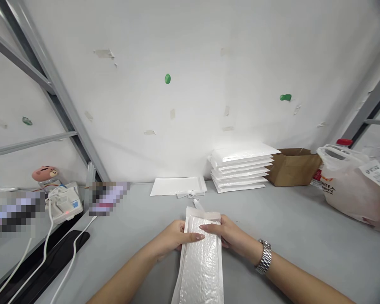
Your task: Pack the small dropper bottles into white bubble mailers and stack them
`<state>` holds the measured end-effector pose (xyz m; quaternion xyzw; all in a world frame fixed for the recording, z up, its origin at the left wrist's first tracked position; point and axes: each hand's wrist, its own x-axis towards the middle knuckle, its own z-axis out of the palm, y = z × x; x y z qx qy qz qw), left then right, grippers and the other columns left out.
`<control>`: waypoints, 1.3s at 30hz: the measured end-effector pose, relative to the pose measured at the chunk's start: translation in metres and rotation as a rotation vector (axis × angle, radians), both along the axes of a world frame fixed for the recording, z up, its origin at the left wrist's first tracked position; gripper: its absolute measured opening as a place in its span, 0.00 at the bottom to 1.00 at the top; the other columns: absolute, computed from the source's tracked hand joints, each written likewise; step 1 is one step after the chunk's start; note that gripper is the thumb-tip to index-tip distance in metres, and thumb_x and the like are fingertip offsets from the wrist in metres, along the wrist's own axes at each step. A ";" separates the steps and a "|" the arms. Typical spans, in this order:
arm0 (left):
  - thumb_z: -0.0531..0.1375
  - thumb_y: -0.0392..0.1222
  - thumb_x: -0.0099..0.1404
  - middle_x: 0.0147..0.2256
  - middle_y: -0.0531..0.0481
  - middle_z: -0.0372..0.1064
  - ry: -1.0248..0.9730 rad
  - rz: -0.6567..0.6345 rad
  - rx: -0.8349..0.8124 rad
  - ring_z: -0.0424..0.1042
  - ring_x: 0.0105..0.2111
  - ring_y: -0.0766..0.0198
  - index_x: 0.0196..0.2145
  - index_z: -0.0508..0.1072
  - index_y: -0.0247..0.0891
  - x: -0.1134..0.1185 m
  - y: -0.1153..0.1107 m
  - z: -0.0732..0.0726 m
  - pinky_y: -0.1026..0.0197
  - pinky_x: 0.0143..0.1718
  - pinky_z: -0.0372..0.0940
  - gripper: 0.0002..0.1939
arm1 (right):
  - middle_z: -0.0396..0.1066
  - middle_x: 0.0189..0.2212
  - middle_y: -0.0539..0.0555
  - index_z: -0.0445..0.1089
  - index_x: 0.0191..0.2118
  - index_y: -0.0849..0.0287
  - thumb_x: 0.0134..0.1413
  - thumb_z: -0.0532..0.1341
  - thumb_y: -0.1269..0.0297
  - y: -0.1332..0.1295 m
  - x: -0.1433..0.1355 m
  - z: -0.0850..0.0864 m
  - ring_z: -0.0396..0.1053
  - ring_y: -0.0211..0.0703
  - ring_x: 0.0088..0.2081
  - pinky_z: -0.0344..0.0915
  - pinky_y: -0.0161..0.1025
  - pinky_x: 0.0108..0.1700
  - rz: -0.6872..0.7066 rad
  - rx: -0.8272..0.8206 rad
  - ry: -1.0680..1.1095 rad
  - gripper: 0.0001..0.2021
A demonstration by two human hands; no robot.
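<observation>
A white bubble mailer (201, 264) is held upright in front of me, near the middle of the grey table. My left hand (180, 238) is closed on its left edge, thumb lying across the front and fingers behind. On the right edge my right hand (226, 232) grips the same mailer, its thumb also pressed on the front face. The mailer's flap (204, 214) shows at the top. Just beyond it lies a small white tag with a string (196, 203). A silver watch (265, 256) circles my right wrist.
A stack of white bubble mailers (242, 169) stands by the wall, with a flat white envelope (177, 186) to its left. Farther right are a brown cardboard box (293, 169) and a plastic bag (354, 190). White cables (74, 249) and a power strip (66, 204) lie left.
</observation>
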<state>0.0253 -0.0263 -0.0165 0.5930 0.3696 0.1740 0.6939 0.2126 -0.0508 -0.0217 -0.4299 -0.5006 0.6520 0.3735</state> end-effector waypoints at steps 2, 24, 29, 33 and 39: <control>0.63 0.50 0.50 0.40 0.41 0.72 0.041 0.010 -0.034 0.71 0.41 0.53 0.40 0.73 0.33 -0.001 0.000 -0.002 0.59 0.37 0.64 0.22 | 0.66 0.20 0.49 0.69 0.31 0.63 0.39 0.66 0.55 0.000 0.001 -0.002 0.59 0.32 0.20 0.52 0.30 0.19 -0.018 -0.019 0.042 0.16; 0.67 0.43 0.47 0.37 0.46 0.73 -0.041 0.074 -0.084 0.70 0.39 0.55 0.43 0.71 0.36 -0.003 0.003 -0.001 0.57 0.40 0.63 0.24 | 0.62 0.42 0.54 0.69 0.37 0.53 0.46 0.59 0.50 0.006 0.005 0.001 0.62 0.46 0.43 0.65 0.40 0.38 -0.502 0.381 -0.157 0.15; 0.67 0.40 0.46 0.37 0.47 0.73 -0.051 0.045 -0.109 0.70 0.39 0.56 0.42 0.72 0.36 -0.003 0.003 0.001 0.58 0.40 0.63 0.23 | 0.63 0.44 0.55 0.71 0.36 0.54 0.44 0.60 0.49 0.008 0.004 -0.002 0.59 0.49 0.48 0.63 0.43 0.43 -0.439 0.315 -0.132 0.16; 0.67 0.42 0.47 0.41 0.45 0.72 -0.066 0.026 -0.113 0.70 0.41 0.54 0.45 0.70 0.37 -0.002 0.001 0.002 0.56 0.42 0.63 0.26 | 0.67 0.33 0.52 0.71 0.31 0.58 0.45 0.60 0.48 0.008 0.004 0.001 0.64 0.43 0.37 0.61 0.40 0.39 -0.239 0.154 -0.049 0.17; 0.66 0.45 0.48 0.42 0.43 0.72 -0.070 0.029 -0.154 0.69 0.43 0.52 0.47 0.68 0.37 -0.003 0.002 -0.001 0.53 0.44 0.62 0.27 | 0.66 0.28 0.51 0.71 0.28 0.60 0.45 0.62 0.51 0.008 0.006 0.001 0.63 0.40 0.32 0.58 0.38 0.38 -0.157 0.081 -0.010 0.15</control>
